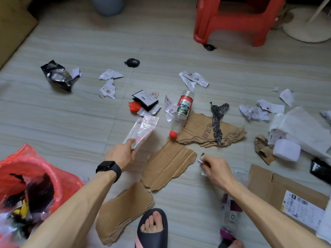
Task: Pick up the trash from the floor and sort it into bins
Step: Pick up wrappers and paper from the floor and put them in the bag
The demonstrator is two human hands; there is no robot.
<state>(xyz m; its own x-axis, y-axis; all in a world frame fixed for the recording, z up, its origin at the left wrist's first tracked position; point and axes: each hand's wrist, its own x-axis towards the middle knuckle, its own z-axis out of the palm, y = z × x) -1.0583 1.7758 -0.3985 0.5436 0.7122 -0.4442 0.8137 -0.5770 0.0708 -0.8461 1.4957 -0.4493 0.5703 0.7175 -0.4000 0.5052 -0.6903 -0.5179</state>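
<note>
While the left hand (123,154) grips a clear plastic bag (142,130), the right hand (215,170) pinches a paper scrap (203,171).

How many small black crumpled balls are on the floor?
2 black crumpled balls: one far centre, one beside a leg of the red plastic stool. Others may be hidden.

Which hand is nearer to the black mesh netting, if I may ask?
Right. The right hand is just short of the black mesh netting; the left hand, gripping a clear bag, is farther left.

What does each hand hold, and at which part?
Left hand grips a clear bag by its near end. Right hand pinches a paper scrap, mostly hidden.
</note>
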